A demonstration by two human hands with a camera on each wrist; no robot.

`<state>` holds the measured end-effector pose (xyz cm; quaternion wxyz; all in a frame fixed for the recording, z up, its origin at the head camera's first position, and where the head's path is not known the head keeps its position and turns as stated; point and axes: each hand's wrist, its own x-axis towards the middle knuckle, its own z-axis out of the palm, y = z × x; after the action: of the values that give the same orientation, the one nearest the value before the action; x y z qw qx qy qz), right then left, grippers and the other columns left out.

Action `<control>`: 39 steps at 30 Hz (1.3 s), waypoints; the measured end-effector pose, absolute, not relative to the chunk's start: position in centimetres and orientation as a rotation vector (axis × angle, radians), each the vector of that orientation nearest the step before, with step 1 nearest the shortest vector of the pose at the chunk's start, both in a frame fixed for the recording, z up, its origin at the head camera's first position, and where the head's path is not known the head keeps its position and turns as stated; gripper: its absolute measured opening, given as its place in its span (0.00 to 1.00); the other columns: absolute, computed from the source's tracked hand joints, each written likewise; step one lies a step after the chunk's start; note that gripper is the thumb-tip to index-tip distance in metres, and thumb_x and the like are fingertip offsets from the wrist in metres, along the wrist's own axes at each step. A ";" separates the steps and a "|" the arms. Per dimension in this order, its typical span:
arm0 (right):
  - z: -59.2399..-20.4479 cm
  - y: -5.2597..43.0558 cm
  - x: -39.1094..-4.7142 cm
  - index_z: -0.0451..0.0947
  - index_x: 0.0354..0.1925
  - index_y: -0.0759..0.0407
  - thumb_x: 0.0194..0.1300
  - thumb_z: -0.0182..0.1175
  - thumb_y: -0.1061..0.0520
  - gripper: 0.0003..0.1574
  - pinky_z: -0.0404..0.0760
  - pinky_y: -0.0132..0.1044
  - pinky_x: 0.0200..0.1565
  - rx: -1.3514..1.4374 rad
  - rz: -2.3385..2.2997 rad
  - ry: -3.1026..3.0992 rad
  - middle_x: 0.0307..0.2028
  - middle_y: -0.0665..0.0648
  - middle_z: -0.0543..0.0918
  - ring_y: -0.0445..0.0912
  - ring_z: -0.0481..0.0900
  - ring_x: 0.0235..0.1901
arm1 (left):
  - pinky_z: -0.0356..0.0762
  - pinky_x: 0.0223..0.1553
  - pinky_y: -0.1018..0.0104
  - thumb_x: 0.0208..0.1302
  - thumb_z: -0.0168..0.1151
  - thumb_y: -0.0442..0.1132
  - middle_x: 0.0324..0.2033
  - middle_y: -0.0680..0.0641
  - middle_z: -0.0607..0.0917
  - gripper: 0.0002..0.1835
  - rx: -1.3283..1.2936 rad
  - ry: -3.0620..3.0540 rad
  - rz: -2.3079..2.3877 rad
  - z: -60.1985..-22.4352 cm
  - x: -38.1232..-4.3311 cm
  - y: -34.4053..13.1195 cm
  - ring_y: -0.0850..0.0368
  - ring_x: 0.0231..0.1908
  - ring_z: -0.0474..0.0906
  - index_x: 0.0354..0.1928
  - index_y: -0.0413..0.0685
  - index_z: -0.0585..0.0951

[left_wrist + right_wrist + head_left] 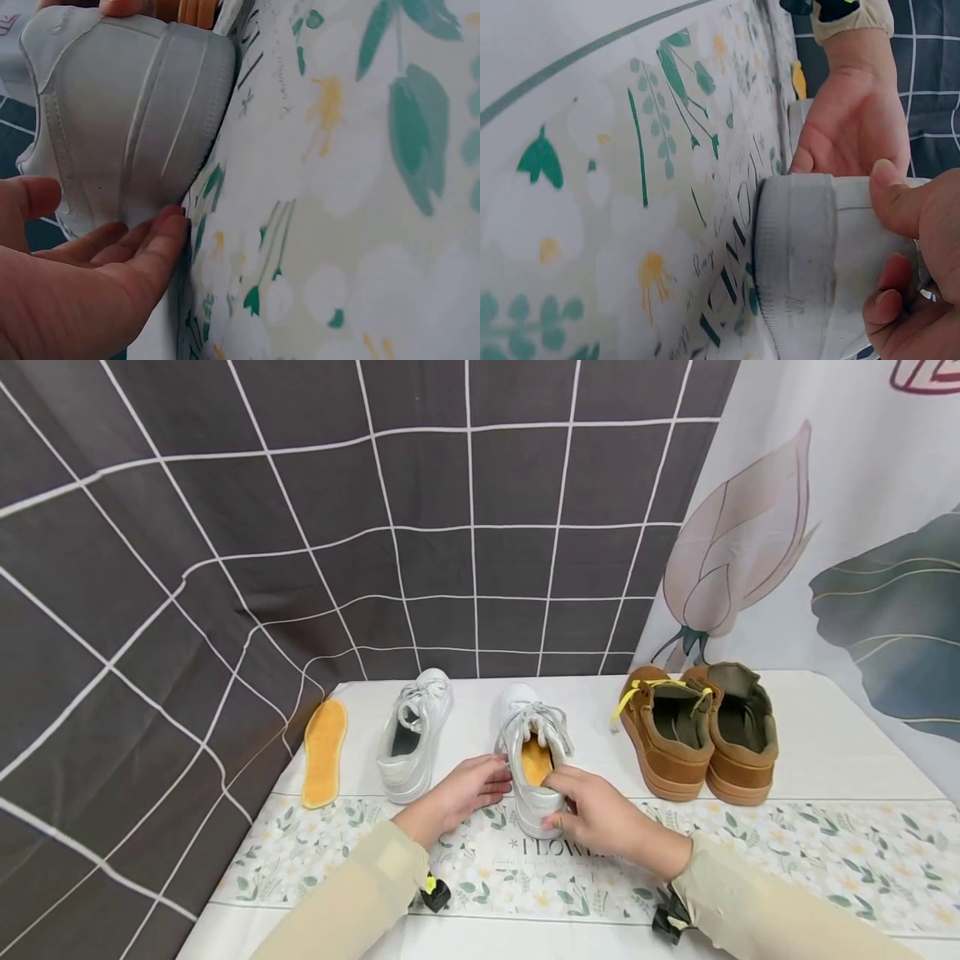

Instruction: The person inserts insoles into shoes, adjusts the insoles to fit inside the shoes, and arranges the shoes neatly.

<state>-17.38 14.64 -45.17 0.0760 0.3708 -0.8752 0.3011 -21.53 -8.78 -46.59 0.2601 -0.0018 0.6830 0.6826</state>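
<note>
A white sneaker with grey laces stands at the table's middle, its heel toward me. Inside it lies a yellow insole, seen through the shoe's opening. My right hand grips the heel collar, thumb on the outside of the heel and fingers reaching into the opening. In the right wrist view the thumb presses the back of the heel. My left hand rests against the sneaker's left side with extended fingers; in the left wrist view the fingertips touch near the sole and the thumb stands off the shoe.
A second white sneaker stands left of the hands, and beyond it a loose yellow insole lies flat. A pair of brown shoes with yellow laces stands at the right. A dark grid-patterned cloth hangs behind the table.
</note>
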 end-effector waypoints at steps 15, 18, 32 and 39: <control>-44.5 11.3 -18.4 0.79 0.52 0.53 0.55 0.73 0.51 0.26 0.74 0.33 0.38 1.108 0.919 -2.526 0.44 0.46 0.78 0.39 0.72 0.34 | 0.63 0.70 0.47 0.80 0.39 0.51 0.67 0.38 0.73 0.31 0.082 2.058 1.929 -45.3 -20.1 -9.6 0.43 0.66 0.70 0.77 0.43 0.58; -44.1 10.2 -18.8 0.79 0.50 0.52 0.56 0.72 0.51 0.24 0.74 0.32 0.37 1.096 0.936 -2.526 0.42 0.45 0.77 0.40 0.72 0.33 | 0.56 0.72 0.43 0.80 0.39 0.53 0.70 0.39 0.70 0.32 0.016 2.080 1.972 -45.1 -19.9 -9.8 0.41 0.69 0.67 0.78 0.47 0.56; -44.8 6.1 -20.9 0.78 0.44 0.51 0.54 0.72 0.49 0.20 0.75 0.36 0.39 1.050 0.971 -2.581 0.37 0.46 0.77 0.40 0.72 0.34 | 0.35 0.77 0.47 0.79 0.35 0.54 0.79 0.40 0.48 0.36 -0.130 2.129 2.094 -45.4 -20.4 -10.8 0.44 0.79 0.37 0.79 0.39 0.49; -45.3 5.1 -21.2 0.78 0.44 0.51 0.55 0.71 0.49 0.20 0.78 0.40 0.42 1.027 0.970 -2.618 0.39 0.47 0.78 0.41 0.75 0.37 | 0.36 0.77 0.47 0.79 0.36 0.55 0.79 0.41 0.47 0.36 -0.177 2.121 2.099 -45.8 -20.6 -10.8 0.45 0.78 0.37 0.79 0.41 0.48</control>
<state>-21.21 5.15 -45.34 0.0830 0.3441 -0.8770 0.3250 -20.55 -10.81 -45.84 0.0761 -0.0590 0.7076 0.7000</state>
